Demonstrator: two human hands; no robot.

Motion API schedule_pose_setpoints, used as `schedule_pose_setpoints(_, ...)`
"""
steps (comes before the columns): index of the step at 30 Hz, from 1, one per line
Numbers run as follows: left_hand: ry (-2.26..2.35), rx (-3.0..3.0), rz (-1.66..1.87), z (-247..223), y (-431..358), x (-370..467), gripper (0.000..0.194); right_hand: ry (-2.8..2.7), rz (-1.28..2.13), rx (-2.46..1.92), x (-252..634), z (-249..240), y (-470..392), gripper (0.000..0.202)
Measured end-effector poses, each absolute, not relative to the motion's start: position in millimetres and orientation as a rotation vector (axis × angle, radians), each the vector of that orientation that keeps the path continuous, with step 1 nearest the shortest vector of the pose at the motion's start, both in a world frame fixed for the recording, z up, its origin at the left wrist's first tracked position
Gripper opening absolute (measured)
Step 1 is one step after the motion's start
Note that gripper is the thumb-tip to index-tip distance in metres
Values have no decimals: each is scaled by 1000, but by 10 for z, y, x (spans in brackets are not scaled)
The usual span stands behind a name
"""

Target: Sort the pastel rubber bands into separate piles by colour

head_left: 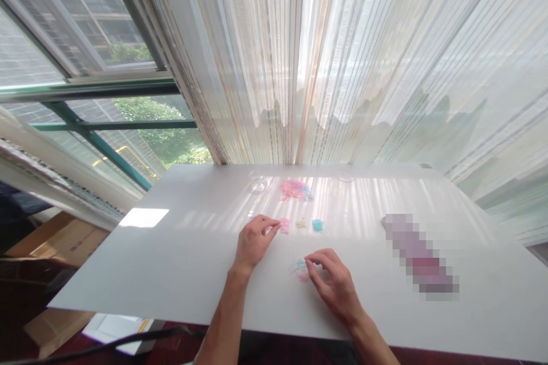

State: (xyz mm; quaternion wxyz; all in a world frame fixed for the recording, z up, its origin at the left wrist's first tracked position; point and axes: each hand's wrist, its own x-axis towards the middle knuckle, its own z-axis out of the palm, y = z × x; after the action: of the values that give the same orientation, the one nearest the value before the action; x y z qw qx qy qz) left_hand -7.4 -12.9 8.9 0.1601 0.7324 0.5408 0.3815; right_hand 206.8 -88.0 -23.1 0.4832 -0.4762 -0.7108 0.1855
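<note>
On the white table [171, 274], my left hand [254, 239] has its thumb and forefinger pinched at the left edge of a small pink pile [285, 225]. Whatever lies between those fingertips is too small to make out. To the right of that pile are a small yellowish pile [301, 223] and a blue pile [317, 225]. My right hand [331, 279] is nearer the front, its thumb and forefinger close together at the right side of a loose mixed pile [301, 269] of blue and pink pieces. Its fingertips are too small to show what they hold.
A larger pile [295, 190] of pink, orange and blue pieces lies farther back, beside a clear round container [258, 185]. A pixelated purple object [419, 256] lies to the right. Curtains [299, 57] hang behind the table, and cardboard boxes [64, 239] stand at the left.
</note>
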Motion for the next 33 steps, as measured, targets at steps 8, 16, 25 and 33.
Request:
schedule_pose_setpoints(8, 1602, 2217, 941, -35, -90, -94, 17, -1715, 497, -1191, 2089, -195, -914, 14)
schedule_pose_setpoints(16, 1587, 2379, 934, -94, -94, -57, 21, -1801, 501, -1119, 2075, -165, -894, 18)
schedule_pose_setpoints(25, 1568, 2420, 946, -120, -121, -32, 22, -1780, 523, -1139, 2084, -146, -897, 18)
schedule_pose_setpoints(33, 1562, 2322, 927, 1, -213, -106, 18, -1748, 565, -1185, 2097, -143, -902, 15)
